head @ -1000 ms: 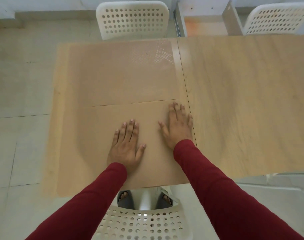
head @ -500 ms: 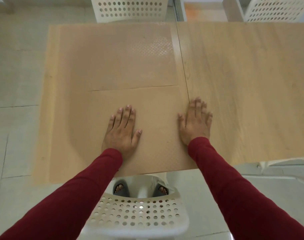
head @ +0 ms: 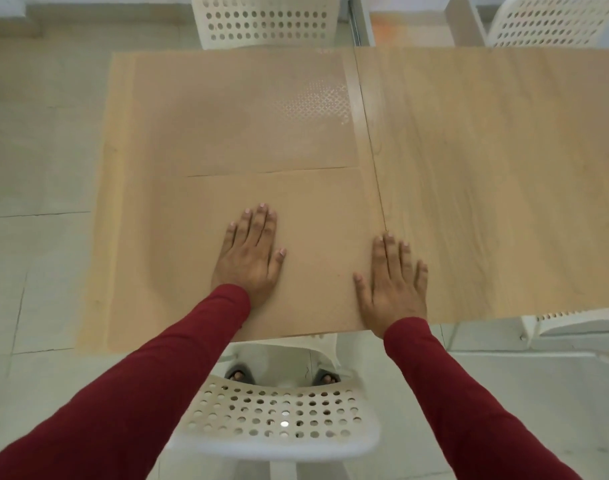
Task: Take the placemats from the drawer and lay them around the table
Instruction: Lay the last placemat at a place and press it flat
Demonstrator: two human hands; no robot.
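Starting at the left, the table [head: 504,168] edge is blurry, so you can't really make out where the mats end on that side. What you can see: the near mat [head: 313,237] lies flat on the left part of the table, long axis running left to right, its near edge right along the table's near edge. Its far edge meets the far mat [head: 244,116], which sits just behind it with the same left-right orientation and has a shiny patterned patch near its right corner.

Your left hand [head: 251,258] is pressed palm-down on the near mat, fingers straight and pointing away from you, not gripping anything. Your right hand [head: 393,282] is flat too, fingers extended, resting over the mat's right edge, where the seam [head: 376,161] in the tabletop runs away from you. Nothing is held there either. Both sleeves are dark red.

Below the near edge, a white chair [head: 279,417] with a perforated back sits between your arms, feet showing just past it. To the right of the seam the wood is bare.
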